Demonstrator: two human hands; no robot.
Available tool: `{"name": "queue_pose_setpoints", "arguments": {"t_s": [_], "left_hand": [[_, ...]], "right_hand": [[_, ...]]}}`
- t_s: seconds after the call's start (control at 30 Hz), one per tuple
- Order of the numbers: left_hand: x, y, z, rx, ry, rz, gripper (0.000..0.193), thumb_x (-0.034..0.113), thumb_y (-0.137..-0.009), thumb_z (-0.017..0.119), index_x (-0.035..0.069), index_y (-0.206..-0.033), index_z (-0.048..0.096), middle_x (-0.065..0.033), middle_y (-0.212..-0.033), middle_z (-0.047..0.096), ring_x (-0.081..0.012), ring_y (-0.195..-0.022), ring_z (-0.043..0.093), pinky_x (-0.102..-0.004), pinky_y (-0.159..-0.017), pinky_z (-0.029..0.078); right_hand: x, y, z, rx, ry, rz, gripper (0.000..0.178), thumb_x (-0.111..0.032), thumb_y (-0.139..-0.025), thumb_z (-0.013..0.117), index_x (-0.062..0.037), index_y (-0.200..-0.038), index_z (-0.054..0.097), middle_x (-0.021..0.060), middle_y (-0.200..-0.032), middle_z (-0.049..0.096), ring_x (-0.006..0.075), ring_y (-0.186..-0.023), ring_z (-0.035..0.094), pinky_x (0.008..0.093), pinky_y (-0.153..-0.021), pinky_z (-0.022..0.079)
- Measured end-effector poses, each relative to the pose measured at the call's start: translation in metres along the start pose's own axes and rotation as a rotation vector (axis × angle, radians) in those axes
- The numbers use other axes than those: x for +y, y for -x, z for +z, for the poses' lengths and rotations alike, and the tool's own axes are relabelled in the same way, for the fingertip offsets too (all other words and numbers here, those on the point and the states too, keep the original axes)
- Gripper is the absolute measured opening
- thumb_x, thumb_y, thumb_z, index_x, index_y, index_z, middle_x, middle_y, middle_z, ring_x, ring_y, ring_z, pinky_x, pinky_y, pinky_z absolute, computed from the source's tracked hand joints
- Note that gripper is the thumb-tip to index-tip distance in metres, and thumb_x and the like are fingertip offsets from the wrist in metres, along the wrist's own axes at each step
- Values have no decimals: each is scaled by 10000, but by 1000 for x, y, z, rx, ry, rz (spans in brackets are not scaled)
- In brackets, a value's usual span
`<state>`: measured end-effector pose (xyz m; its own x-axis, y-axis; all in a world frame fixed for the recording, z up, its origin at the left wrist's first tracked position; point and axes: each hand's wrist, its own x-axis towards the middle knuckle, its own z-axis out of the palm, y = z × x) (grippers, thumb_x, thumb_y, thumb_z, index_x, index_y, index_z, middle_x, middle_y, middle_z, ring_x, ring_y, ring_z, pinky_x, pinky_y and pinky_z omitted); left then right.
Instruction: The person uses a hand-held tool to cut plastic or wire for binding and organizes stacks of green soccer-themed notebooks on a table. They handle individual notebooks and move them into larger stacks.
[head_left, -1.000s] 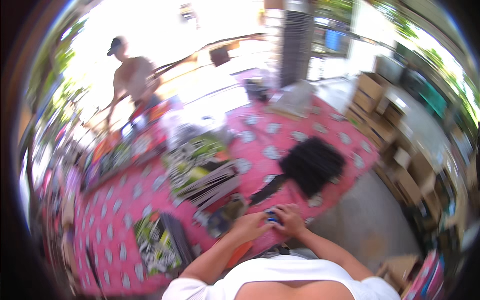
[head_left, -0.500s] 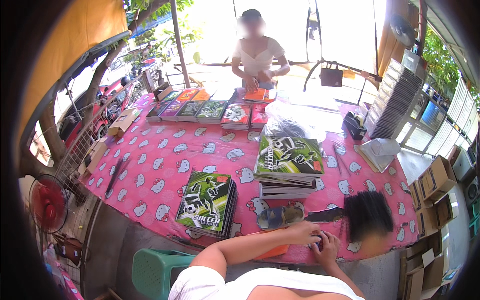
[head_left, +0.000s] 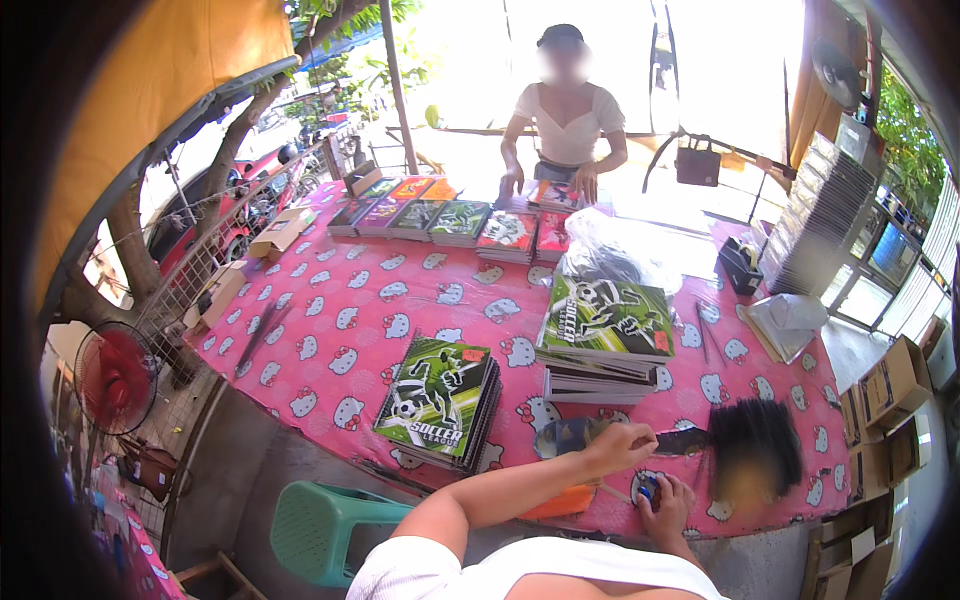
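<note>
My left hand (head_left: pixel 620 449) is raised over the near part of the table, fingers curled together. Anything pinched in them is too small to make out. Below and right of it, my right hand (head_left: pixel 668 506) grips a small dark-blue round object (head_left: pixel 649 490) at the table's near edge. A thin pale strip (head_left: pixel 613 493) lies just left of that object. An orange flat item (head_left: pixel 565 501) shows partly under my left forearm. Behind the forearm is a dark patterned roll or pouch (head_left: pixel 568 437). A bundle of black wire-like coils (head_left: pixel 752 450) lies right of my hands.
Green soccer-cover notebooks form a near-left stack (head_left: pixel 437 400) and a taller middle stack (head_left: pixel 607 320). Across the pink-covered table (head_left: pixel 330 330) a person (head_left: pixel 565 130) stands by rows of notebooks (head_left: pixel 460 220). A tape dispenser (head_left: pixel 740 266) stands far right; a green stool (head_left: pixel 315 525) is at near left.
My left hand has moved up and away from my right hand, which stays on the blue object. The person opposite now has both hands apart on the notebooks. The whole view has shifted slightly.
</note>
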<state>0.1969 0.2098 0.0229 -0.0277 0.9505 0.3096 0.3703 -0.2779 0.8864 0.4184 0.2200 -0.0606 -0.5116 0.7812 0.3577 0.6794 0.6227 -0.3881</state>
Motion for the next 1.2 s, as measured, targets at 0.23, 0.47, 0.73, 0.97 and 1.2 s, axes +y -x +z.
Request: {"name": "queue_pose_setpoints", "arguments": {"t_s": [0.23,0.47,0.73,0.97,1.2], "left_hand": [[2,1,1,-96,-146,-1,196,197,-834,635,26,-930,635,-110,-749,640,-209,-685,629,-324,-645,486],[4,3,3,-187,-177,71,187,195,-828,647,51,-944,623,-106,-745,613,-247,-701,611,-348,-652,478],[12,-3,14,-418,-433,-10,300,337,-855,597,57,-965,578,-134,-804,621,-329,-787,623,-417,-690,481],[2,-2,19,-382,-406,0,297,335,-854,600,51,-940,584,-141,-802,620,-333,-779,621,-423,-682,482],[-2,-14,30,-308,-391,2,273,308,-811,636,52,-897,594,-159,-805,625,-360,-794,615,-453,-694,475]], "right_hand": [[-12,-30,2,-45,53,75,525,-271,-660,756,-76,-1119,590,125,-1104,531,317,-1086,463,461,-925,331],[-11,-141,-14,230,-275,24,386,-169,-756,702,-13,-1090,587,164,-1120,541,360,-1078,487,430,-918,384],[-33,-277,-38,-66,-922,262,457,-162,-829,667,53,-1207,528,125,-1081,593,214,-917,576,327,-761,473],[-23,-290,-62,-264,-850,254,370,-302,-888,610,-34,-1142,588,4,-837,583,97,-728,529,250,-589,419],[-59,-322,-31,-246,-649,299,356,-394,-858,636,-45,-795,611,-2,-634,542,84,-527,447,249,-453,357]]}}
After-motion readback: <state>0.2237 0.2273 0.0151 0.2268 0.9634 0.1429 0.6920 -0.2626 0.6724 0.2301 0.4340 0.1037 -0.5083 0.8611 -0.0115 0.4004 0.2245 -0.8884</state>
